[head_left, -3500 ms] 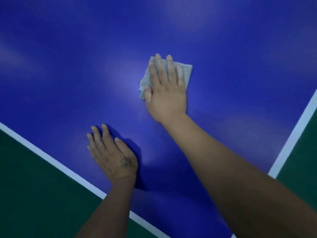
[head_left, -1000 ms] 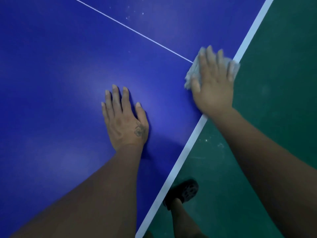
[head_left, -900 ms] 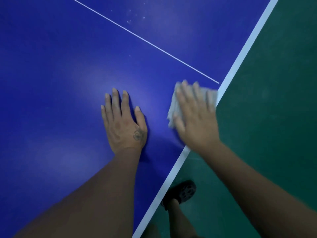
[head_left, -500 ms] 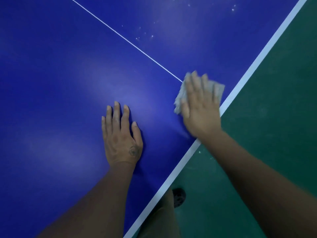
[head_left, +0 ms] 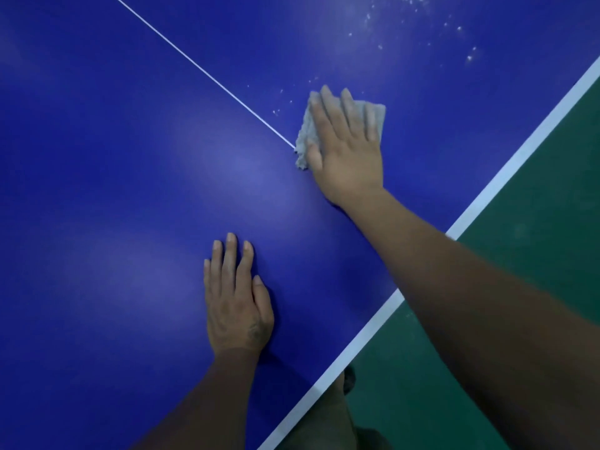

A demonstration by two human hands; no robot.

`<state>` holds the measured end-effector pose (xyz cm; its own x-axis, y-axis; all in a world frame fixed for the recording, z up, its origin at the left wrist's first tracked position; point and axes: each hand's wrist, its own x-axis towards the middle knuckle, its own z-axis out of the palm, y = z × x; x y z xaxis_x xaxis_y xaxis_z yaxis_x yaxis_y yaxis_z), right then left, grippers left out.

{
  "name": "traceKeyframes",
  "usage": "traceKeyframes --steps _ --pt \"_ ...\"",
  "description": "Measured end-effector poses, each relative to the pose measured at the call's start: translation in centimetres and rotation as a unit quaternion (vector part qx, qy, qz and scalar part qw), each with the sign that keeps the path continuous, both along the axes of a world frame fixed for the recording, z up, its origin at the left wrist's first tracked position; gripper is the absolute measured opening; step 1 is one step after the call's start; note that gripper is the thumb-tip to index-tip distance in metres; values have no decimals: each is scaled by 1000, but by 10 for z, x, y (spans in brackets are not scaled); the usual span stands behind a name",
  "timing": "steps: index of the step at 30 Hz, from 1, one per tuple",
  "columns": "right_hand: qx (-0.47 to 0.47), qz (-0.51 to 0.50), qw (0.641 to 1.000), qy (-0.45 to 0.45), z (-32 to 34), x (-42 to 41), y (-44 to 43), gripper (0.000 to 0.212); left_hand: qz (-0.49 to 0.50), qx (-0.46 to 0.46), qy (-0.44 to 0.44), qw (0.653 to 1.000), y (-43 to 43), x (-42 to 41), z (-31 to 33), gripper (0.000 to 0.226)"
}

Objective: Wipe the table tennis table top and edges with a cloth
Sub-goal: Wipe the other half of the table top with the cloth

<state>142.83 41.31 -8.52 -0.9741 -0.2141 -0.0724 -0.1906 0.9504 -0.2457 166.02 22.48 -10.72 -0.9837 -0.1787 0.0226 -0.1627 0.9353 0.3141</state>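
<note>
Right hand [head_left: 345, 147] is pressed flat, fingers straight, on the cloth [head_left: 304, 136]; left hand [head_left: 238, 303] is laid open on the worktop [head_left: 130, 164]. White specks [head_left: 469, 57] beyond are judged not yet wiped.

No word, label, brand or number can be read anywhere. The blue surface [head_left: 130, 164] bears only painted markings: a thin white centre line [head_left: 201, 64] and a white border stripe [head_left: 487, 190]. A dark mark [head_left: 256, 332] on the back of the left hand [head_left: 238, 306] is too blurred to read.
</note>
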Motion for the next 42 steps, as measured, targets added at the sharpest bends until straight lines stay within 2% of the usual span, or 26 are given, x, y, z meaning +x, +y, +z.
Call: traceKeyframes --steps 2,3,7,9,11,14,16,18,20,22,24,27,31,34,37,40,42 --pt "8 -22 999 21 0 29 -6 68 2 -8 -9 1000 0 0 0 56" --pt "7 2 1000 23 -2 53 -10 67 2 -11 -14 1000 0 -1 0 57" --pt "-32 228 973 12 -10 125 -5 66 5 -13 -31 999 0 -1 2 57" --pt "-25 264 964 27 -14 103 17 65 3 -16 -34 999 -1 -1 1 58" --pt "-9 173 984 41 -16 65 42 64 2 -20 -35 999 -3 -2 -2 59" --pt "3 -59 998 15 -9 24 70 65 3 -20 -30 999 -4 -1 -2 59" --pt "7 -111 994 11 -4 42 60 66 4 -14 -33 999 -3 -2 0 59" --pt "-10 17 1000 -7 -1 91 55 66 9 -15 -42 999 -1 -2 3 58" --pt "-19 191 981 -20 -3 141 79 63 5 -19 -46 999 0 -3 6 57" --pt "-11 259 966 -11 -5 134 123 60 1 -27 -47 999 3 -9 10 56" --pt "-7 216 976 -10 -7 94 155 61 24 -34 -49 998 11 -23 15 56" --pt "7 77 996 -42 3 35 170 67 121 -21 -35 992 53 -61 24 58" --pt "-32 31 994 -96 20 30 158 71 297 41 -32 953 133 -110 28 66" --pt "-52 16 994 -94 20 40 175 69 302 -6 -66 951 160 -113 17 72" --pt "-70 -28 994 -80 14 33 200 77 294 -45 -40 954 158 -110 0 70" --pt "-120 -53 989 -74 15 23 219 77 296 -46 -25 954 158 -108 -3 67" --pt "-118 -57 989 -65 17 15 225 74 294 -40 -18 955 160 -109 -2 65"
